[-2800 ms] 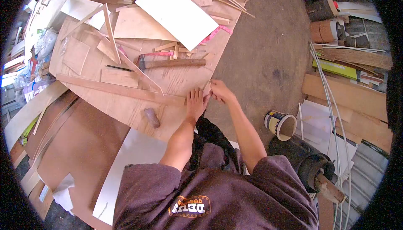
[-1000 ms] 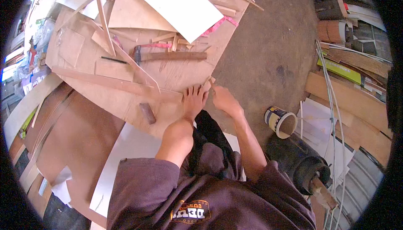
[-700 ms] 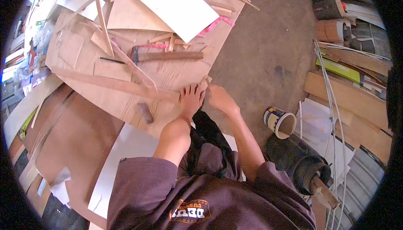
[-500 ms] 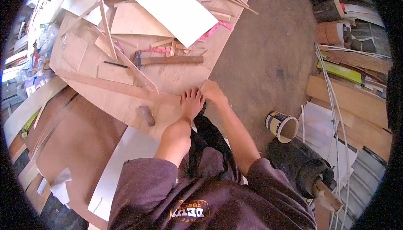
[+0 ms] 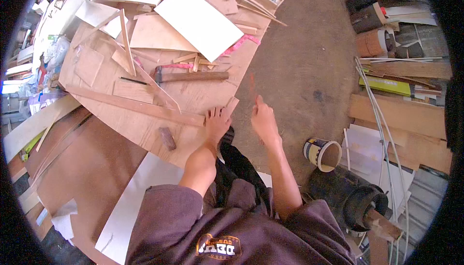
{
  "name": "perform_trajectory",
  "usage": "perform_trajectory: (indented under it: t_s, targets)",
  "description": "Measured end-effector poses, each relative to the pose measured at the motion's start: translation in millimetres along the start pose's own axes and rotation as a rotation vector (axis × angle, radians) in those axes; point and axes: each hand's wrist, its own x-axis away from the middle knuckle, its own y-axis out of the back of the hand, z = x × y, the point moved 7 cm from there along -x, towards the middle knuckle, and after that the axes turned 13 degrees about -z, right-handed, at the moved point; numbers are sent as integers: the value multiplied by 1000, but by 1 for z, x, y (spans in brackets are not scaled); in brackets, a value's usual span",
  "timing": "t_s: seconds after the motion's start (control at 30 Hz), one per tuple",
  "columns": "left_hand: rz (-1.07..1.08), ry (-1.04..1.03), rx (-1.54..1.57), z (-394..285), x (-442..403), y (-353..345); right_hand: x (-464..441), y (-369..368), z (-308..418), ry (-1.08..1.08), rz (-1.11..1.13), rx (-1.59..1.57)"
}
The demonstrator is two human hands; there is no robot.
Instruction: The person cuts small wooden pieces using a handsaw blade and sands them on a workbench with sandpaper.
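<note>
My left hand point(image 5: 218, 124) lies across a long wooden strip point(image 5: 140, 104) near the table's right edge. Its fingers are bent over the strip, pressing it to the tabletop; the thumb is hidden. A short end of the strip shows past the fingers. My right hand point(image 5: 265, 121) is closed in the air just beyond the table edge. From it, a thin reddish-brown blade-like tool point(image 5: 253, 87) points away from me, too blurred to name its kind. A small dark wooden block point(image 5: 167, 139) lies left of my left forearm.
A hammer point(image 5: 193, 76), a black pencil point(image 5: 134, 81), a pink tape measure point(image 5: 239, 45) and a white panel point(image 5: 199, 23) lie on the plywood table point(image 5: 193, 142). Right of me, a bucket point(image 5: 323, 155) lies tipped on the floor, near stacked boards point(image 5: 396, 113).
My right hand has moved right, apart from my left hand, and the thin tool now shows. My left hand stays on the strip. The view has shifted slightly.
</note>
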Motion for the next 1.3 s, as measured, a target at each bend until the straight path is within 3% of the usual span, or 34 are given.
perform_trajectory:
  t_s: [0.13,0.2,0.23,0.27,0.33,0.4,0.5,0.57,0.73,0.87,1.07,1.13,1.3]
  targets:
    - [-80,-44,19,-2,-9,19,21,24,-23,158,-273,-142]
    - [-37,113,250,-3,-3,46,35,12,-47,-157,10,-359]
    - [-46,112,238,-9,0,70,46,16,-44,-146,14,-369]
    - [50,175,424,-14,-5,83,48,20,-36,-168,25,-542]
    - [153,317,811,-24,-17,114,53,28,-8,-165,60,-734]
    - [117,401,882,-25,-25,153,61,42,27,-36,31,-876]
    - [-18,516,1054,-33,-39,226,64,50,75,198,-37,-1034]
    - [-123,690,1230,-27,-48,284,91,72,140,179,93,-1119]
    - [-250,639,1199,-26,-55,363,123,90,215,156,343,-1219]
    - [-328,608,1260,-21,-57,391,135,90,246,236,387,-1271]
    - [-363,469,1332,-12,-69,409,152,102,276,311,274,-1316]
    - [-385,428,1371,-9,-74,415,152,103,282,371,70,-1254]
    - [-411,409,1406,8,-79,430,163,98,298,475,13,-1186]
